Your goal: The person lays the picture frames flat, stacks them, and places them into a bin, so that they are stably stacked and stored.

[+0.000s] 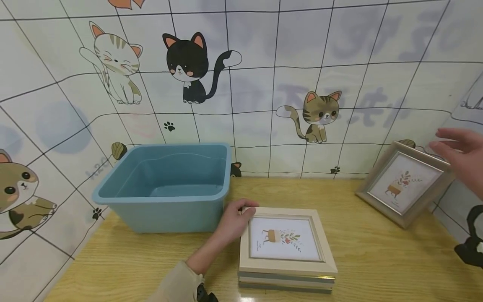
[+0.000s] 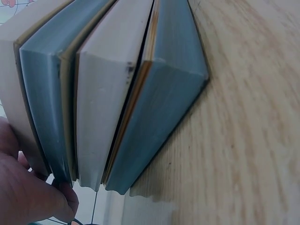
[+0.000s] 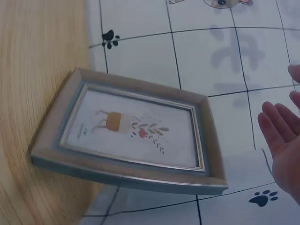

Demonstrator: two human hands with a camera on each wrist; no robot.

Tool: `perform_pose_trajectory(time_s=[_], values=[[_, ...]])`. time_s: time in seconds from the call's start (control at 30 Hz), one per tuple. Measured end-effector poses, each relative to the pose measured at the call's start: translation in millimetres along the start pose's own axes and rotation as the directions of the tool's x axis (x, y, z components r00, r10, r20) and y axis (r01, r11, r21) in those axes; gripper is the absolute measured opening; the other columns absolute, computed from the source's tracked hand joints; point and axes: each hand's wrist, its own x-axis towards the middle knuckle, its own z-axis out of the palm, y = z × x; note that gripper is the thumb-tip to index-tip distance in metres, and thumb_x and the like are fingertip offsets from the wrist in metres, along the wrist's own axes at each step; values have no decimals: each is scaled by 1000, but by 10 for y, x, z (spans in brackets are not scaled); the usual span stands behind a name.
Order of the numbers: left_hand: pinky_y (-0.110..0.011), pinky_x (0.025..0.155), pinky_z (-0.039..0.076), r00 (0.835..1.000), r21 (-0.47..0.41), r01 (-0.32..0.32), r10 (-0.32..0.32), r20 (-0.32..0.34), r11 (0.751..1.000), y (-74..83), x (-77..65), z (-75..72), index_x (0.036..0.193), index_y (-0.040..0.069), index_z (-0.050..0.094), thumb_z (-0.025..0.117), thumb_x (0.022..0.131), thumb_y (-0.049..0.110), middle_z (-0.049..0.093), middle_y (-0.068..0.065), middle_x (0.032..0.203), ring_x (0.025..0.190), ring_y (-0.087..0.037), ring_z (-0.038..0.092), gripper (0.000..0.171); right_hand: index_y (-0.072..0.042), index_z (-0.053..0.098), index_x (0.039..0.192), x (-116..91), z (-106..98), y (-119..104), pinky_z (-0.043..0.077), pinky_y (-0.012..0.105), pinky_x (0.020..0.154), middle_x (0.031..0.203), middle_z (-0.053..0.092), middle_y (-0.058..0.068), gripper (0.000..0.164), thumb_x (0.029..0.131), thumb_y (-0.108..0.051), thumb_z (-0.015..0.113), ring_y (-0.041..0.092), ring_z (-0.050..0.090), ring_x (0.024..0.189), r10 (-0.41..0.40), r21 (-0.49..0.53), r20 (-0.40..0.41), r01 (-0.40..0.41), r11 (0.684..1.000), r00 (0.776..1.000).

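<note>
A stack of picture frames lies flat on the table, cream on top, with blue-grey and whitish edges beneath. My left hand grips the far left corner of the stack, thumb on the top cream frame; in the left wrist view its fingertips sit against the frames' edges, partly hidden. At the right, a taupe picture frame with a plant print leans tilted against the wall. Beside its upper right corner hovers my right hand, fingers extended and apart from the frame in the right wrist view.
A blue plastic bin with nothing visible inside stands left of the stack, close to my left hand. Behind the wooden table rises a wall covering with cat drawings and grid lines, which also runs along both sides.
</note>
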Motion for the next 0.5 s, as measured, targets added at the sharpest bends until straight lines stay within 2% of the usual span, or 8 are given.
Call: perform_pose_trajectory(time_s=[0.17, 0.3, 0.47, 0.5], values=[[-43, 95, 43, 1000, 3, 5, -5, -7, 1000, -8, -3, -5, 110, 11, 76, 61, 101, 11, 69, -3, 115, 106, -22, 55, 18, -30, 28, 162, 57, -28, 106, 20, 51, 121, 166, 29, -7, 56, 109, -43, 42, 15, 25, 152, 62, 47, 8, -62, 997, 998], [-41, 92, 44, 1000, -3, 6, -6, -6, 1000, -11, -9, -6, 110, 12, 77, 61, 102, 12, 69, -2, 114, 103, -21, 55, 18, -27, 28, 162, 70, -21, 183, 21, 49, 122, 165, 31, 0, 58, 109, -42, 44, 8, 28, 149, 54, 46, 13, -55, 997, 998], [-39, 87, 46, 1000, -8, 3, -3, -17, 1000, -3, -13, -12, 110, 14, 77, 61, 101, 14, 70, 0, 113, 100, -20, 55, 19, -6, 27, 161, 153, 26, 282, 18, 51, 122, 165, 25, 21, 55, 112, -29, 38, 24, 21, 154, -5, 2, 38, 5, 1000, 999], [-39, 87, 46, 1000, -9, 0, 0, -19, 1000, -1, -14, -14, 110, 14, 78, 61, 101, 13, 70, 0, 114, 100, -19, 55, 19, -3, 26, 160, 168, 37, 309, 17, 53, 122, 165, 23, 24, 54, 113, -26, 36, 32, 18, 154, -18, -6, 48, 18, 1000, 999]])
